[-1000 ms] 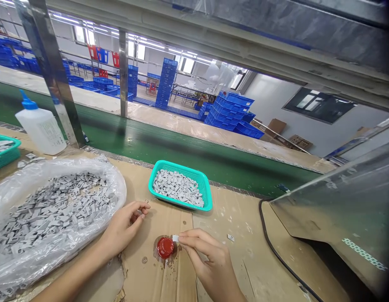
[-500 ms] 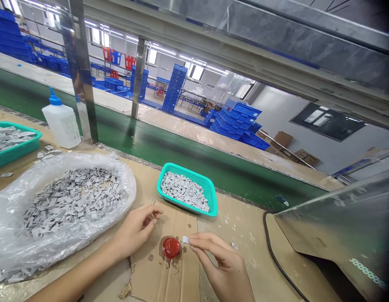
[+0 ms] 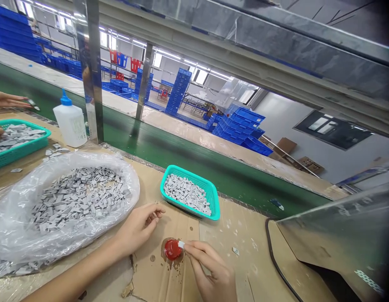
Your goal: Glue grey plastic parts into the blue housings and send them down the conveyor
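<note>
My right hand (image 3: 213, 268) pinches a small pale piece (image 3: 181, 244) at the right edge of a round red dish (image 3: 172, 249). Wet spots surround the dish on the cardboard (image 3: 156, 277). My left hand (image 3: 142, 226) hovers up and left of the dish, fingers curled toward the thumb; whether anything is between them is too small to tell. Just beyond the hands sits a teal basket (image 3: 216, 205) of small grey-white pieces (image 3: 186, 193). Left of my left hand, a clear plastic bag (image 3: 131, 174) lies open around many grey pieces (image 3: 87, 201).
A white bottle with a blue cap (image 3: 70, 123) stands by a metal post (image 3: 93, 84). At far left, another person's hands (image 3: 9, 100) are near a second teal basket (image 3: 24, 149). A black cable (image 3: 271, 251) and metal panel (image 3: 335, 226) are at right.
My right hand has moved left, bringing the pale piece to the red dish's edge. Another person's hands have appeared at far left. The view has shifted slightly.
</note>
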A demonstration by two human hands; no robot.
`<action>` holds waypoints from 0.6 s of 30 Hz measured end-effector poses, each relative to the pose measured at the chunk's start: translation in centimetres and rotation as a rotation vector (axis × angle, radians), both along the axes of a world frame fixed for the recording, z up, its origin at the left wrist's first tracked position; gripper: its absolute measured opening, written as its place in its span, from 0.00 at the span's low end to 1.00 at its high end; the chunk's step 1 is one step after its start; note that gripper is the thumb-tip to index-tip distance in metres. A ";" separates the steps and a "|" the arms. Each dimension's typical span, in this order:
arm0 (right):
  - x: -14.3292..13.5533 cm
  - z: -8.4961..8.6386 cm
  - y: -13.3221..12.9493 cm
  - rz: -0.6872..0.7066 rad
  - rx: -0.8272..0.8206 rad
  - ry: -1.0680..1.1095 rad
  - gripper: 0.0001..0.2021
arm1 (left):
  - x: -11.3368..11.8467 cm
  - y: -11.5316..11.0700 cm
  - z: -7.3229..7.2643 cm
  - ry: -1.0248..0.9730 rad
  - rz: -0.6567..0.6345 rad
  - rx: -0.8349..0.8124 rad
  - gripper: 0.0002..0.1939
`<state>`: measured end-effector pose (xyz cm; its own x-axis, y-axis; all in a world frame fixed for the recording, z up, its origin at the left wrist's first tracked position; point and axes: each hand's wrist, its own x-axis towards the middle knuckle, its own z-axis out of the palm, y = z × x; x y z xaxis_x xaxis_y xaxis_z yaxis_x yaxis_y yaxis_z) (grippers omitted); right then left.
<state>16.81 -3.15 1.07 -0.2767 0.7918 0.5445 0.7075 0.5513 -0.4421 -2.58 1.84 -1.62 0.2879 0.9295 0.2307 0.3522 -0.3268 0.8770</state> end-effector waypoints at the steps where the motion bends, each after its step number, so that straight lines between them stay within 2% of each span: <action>1: -0.1 0.0 0.0 -0.016 0.002 0.006 0.11 | 0.0 0.0 0.0 0.001 -0.001 0.001 0.14; 12: 0.3 1.4 -0.7 -0.003 0.075 0.053 0.11 | 0.0 0.2 -0.3 0.019 0.009 0.015 0.14; 15: 0.3 1.3 -0.6 -0.009 0.131 0.085 0.12 | 0.0 0.2 -0.4 0.027 0.003 0.012 0.14; 18: 0.1 0.5 -0.4 -0.021 0.044 0.085 0.10 | 0.0 0.2 -0.4 0.037 0.002 0.010 0.14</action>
